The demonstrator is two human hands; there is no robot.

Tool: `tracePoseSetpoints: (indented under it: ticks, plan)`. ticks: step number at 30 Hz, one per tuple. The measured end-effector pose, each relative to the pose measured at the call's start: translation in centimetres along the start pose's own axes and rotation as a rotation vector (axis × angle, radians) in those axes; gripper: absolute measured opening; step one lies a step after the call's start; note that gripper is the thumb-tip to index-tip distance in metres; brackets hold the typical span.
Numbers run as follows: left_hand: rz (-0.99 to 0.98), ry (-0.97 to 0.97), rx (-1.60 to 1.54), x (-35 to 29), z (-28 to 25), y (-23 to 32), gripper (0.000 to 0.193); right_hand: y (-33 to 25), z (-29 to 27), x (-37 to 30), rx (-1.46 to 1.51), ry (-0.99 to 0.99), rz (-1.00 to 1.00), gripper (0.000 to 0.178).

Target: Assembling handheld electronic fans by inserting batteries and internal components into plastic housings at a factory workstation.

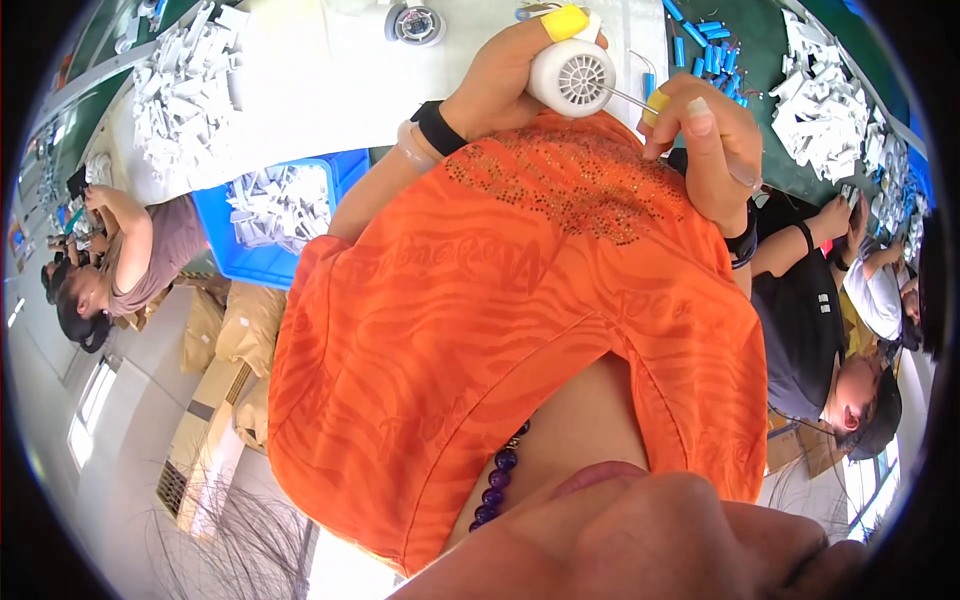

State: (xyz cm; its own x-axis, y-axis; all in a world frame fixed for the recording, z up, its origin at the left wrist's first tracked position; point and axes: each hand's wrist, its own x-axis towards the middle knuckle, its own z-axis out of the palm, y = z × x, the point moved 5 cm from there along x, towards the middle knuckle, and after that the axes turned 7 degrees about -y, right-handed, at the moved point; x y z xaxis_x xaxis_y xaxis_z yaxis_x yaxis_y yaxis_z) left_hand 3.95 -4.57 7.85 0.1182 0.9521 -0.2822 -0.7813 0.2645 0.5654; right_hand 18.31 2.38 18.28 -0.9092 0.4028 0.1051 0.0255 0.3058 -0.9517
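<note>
Head view: the left hand (500, 82) closes its grip around a rounded white device (545, 84), held in front of the orange top (520, 290), near the table (345, 75), with its round, spoked grille (582, 79) facing the wearer. A yellow cover (565, 22) sits on one digit of that hand, and a black band (438, 128) circles its wrist. The right hand (715, 145) has its grip pinched on a thin metal rod (628, 96), which slants across to the grille's right side; whether the tip touches cannot be told. Beyond the left hand, a round white piece with a dark, exposed inside (416, 25) lies on the table. White plastic parts (190, 95) are heaped at the left, above a blue bin (213, 232) holding more of them. At the right lie blue cylinders (715, 45), some with wires, beside another heap of white parts (820, 105). Co-workers sit on both sides.
</note>
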Motion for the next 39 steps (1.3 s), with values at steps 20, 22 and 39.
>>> tracePoseSetpoints:
  ticks: [20,22,39]
  plan:
    - [-0.148,0.085,-0.051,-1.3,-0.7,-2.5,0.034,0.7,2.0,-0.3,0.057,-0.274,0.116,0.035]
    - [-0.162,0.112,-0.01,-1.2,-1.4,-3.0,0.034,0.6,2.0,-0.4,0.026,-0.275,0.108,0.034]
    - [-0.275,0.113,0.016,-1.0,-0.9,-2.8,0.034,0.8,1.8,0.3,-0.05,-0.344,-0.098,0.033]
